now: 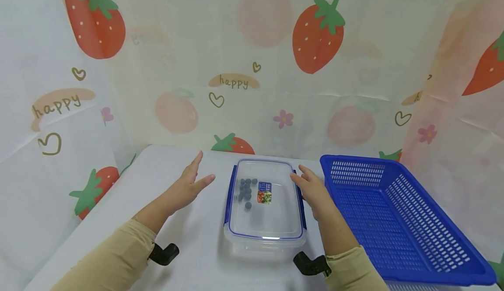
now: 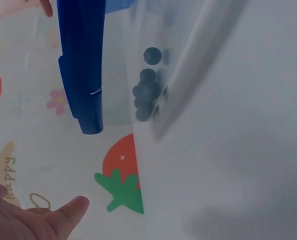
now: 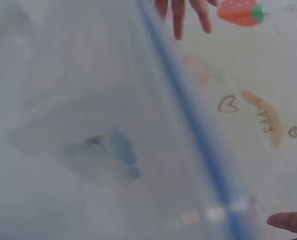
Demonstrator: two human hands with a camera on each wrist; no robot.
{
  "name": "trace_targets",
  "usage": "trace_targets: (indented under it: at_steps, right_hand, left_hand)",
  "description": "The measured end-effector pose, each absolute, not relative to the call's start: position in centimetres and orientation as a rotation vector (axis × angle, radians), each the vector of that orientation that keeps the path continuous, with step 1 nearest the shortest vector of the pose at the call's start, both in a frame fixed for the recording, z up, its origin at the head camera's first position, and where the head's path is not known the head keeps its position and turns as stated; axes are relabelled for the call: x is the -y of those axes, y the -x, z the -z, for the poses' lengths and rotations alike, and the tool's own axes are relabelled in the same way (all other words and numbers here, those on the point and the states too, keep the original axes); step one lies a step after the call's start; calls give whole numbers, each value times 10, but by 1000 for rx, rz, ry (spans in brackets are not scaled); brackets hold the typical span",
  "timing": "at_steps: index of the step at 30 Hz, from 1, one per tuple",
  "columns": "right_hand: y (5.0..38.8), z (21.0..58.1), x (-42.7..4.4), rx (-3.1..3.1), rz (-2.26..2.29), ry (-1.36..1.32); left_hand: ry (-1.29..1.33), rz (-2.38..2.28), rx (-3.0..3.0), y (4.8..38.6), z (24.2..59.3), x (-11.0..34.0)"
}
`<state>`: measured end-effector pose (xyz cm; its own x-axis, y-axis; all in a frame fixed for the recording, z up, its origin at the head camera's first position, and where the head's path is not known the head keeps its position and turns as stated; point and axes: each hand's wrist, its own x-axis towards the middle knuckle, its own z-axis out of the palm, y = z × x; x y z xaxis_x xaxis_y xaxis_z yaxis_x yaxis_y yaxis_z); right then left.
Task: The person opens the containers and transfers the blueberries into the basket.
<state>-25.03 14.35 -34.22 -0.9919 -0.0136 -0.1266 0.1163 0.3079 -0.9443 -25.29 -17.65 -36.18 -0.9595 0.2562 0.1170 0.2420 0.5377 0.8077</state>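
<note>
A clear lidded food container (image 1: 281, 216) with blue side clips stands on the table. Several blueberries (image 1: 246, 190) lie inside it, toward its left side; the left wrist view shows these blueberries (image 2: 148, 92) through the clear wall. My left hand (image 1: 188, 190) is held to the left of the container, apart from it, thumb and fingers spread. Close by the container's right edge is my right hand (image 1: 315, 194), its fingers extended; whether it touches the clip cannot be told. Neither hand holds anything. In the left wrist view a blue clip (image 2: 82, 65) hangs out from the lid.
A large blue plastic basket (image 1: 362, 221) stands right of the container, just beyond my right hand. The white table (image 1: 197, 256) backs onto a strawberry-print curtain (image 1: 267, 107). Black wrist mounts (image 1: 164, 254) stick out from both sleeves.
</note>
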Motion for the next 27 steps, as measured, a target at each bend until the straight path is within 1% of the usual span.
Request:
trace_targets:
  at_steps: [6, 11, 17, 23, 27]
  right_hand:
    - [251, 371, -142, -2439, 1834, -221]
    - [251, 388, -144, -2406, 1937, -252]
    - [254, 399, -145, -2310, 2110, -205]
    - [258, 408, -148, -2304, 2182, -185]
    - [260, 412, -149, -2320, 2207, -191]
  left_hand:
    - [-390, -1450, -2693, 256, 378, 168]
    - [-342, -1489, -2637, 256, 388, 161]
    - [-278, -1559, -2577, 254, 396, 153]
    - [-227, -1747, -2406, 254, 404, 145]
    - [-208, -1770, -2394, 253, 406, 141]
